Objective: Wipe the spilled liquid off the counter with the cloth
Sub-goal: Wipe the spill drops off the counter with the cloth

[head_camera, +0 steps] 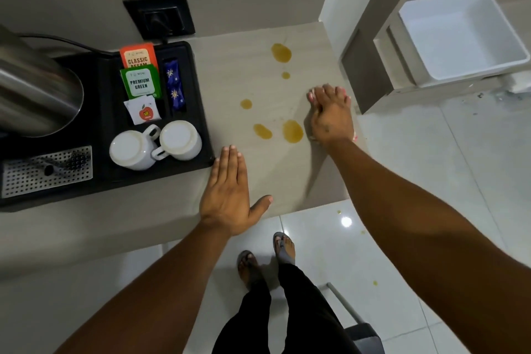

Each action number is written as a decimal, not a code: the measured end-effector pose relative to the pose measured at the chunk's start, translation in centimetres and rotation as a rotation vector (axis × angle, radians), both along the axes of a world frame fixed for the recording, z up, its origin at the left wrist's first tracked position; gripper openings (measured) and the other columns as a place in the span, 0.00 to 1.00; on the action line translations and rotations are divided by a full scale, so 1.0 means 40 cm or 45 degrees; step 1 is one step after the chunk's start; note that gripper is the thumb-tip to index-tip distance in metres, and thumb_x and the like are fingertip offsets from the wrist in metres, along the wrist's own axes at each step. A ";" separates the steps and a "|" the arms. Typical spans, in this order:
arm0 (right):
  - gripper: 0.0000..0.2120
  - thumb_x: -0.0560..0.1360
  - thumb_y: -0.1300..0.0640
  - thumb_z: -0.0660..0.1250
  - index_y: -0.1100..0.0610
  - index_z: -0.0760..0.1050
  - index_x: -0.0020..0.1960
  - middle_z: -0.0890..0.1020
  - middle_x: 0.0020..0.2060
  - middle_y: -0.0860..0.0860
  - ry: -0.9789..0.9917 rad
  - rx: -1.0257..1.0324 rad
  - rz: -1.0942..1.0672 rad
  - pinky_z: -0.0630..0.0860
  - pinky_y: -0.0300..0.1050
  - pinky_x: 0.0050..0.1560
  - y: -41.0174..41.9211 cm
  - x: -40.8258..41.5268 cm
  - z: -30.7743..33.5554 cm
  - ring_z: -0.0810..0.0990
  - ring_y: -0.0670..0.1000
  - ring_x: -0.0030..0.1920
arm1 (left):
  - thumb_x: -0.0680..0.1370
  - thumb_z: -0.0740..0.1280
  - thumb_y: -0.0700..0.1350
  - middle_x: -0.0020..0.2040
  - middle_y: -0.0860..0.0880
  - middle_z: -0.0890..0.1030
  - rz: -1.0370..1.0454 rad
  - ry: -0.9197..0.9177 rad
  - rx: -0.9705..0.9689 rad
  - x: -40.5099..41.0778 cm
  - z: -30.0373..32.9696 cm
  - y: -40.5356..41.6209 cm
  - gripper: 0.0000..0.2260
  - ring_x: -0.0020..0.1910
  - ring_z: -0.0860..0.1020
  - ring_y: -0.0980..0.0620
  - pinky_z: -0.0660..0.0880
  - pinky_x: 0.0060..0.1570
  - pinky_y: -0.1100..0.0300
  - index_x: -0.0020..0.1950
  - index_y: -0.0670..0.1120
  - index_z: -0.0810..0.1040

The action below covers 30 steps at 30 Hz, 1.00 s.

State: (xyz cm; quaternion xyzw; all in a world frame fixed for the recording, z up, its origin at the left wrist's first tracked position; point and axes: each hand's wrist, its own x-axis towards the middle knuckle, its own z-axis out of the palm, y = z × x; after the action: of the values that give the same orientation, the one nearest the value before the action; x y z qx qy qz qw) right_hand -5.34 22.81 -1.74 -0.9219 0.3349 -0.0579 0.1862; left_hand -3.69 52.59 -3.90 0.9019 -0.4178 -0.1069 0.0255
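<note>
Counter (247,72): pale beige, faint grain. Spill (292,131): amber-brown puddles, largest at 12 o'clock. Tray (201,89) at 9 o'clock: black; cups (178,139) white; sachets (140,82) orange, green, white, blue. Cloth (313,96): pinkish-white.

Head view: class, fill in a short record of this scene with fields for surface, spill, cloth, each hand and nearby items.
surface: pale counter
spill: five amber puddles, none wiped yet; small drops on the floor too
cloth: mostly hidden under the right hand; only a pale edge shows
left hand: flat, open, palm down near the counter's front edge, holding nothing
right hand: pressed down on the cloth, just right of the nearest puddles
nearby: black tray with two upturned white cups, tea sachets and a steel kettle
</note>
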 end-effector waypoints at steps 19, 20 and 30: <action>0.17 0.73 0.60 0.55 0.52 0.75 0.58 0.77 0.60 0.57 -0.052 -0.068 0.390 0.68 0.59 0.68 -0.077 0.229 0.004 0.71 0.64 0.64 | 0.78 0.54 0.73 0.84 0.34 0.51 -0.010 0.052 -0.096 0.007 0.006 0.005 0.49 0.84 0.46 0.38 0.48 0.82 0.42 0.82 0.34 0.51; 0.17 0.74 0.61 0.55 0.53 0.75 0.59 0.77 0.61 0.58 -0.083 -0.056 0.401 0.68 0.60 0.68 -0.086 0.199 0.000 0.71 0.64 0.64 | 0.78 0.54 0.73 0.84 0.34 0.50 -0.005 0.055 -0.104 0.008 0.004 0.006 0.49 0.84 0.45 0.38 0.47 0.82 0.42 0.82 0.35 0.51; 0.15 0.74 0.64 0.58 0.52 0.77 0.54 0.78 0.58 0.58 -0.152 0.170 0.233 0.72 0.51 0.67 -0.102 0.404 0.023 0.75 0.59 0.62 | 0.78 0.54 0.73 0.84 0.36 0.51 0.024 0.096 -0.118 0.006 0.006 0.005 0.48 0.84 0.45 0.40 0.51 0.82 0.42 0.82 0.36 0.50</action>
State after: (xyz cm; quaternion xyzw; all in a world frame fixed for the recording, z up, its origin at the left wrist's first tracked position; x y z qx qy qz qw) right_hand 10.84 18.75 -0.82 -0.9291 0.2406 -0.0731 0.2713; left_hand -3.46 52.79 -3.67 0.8990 -0.4124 -0.1212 0.0838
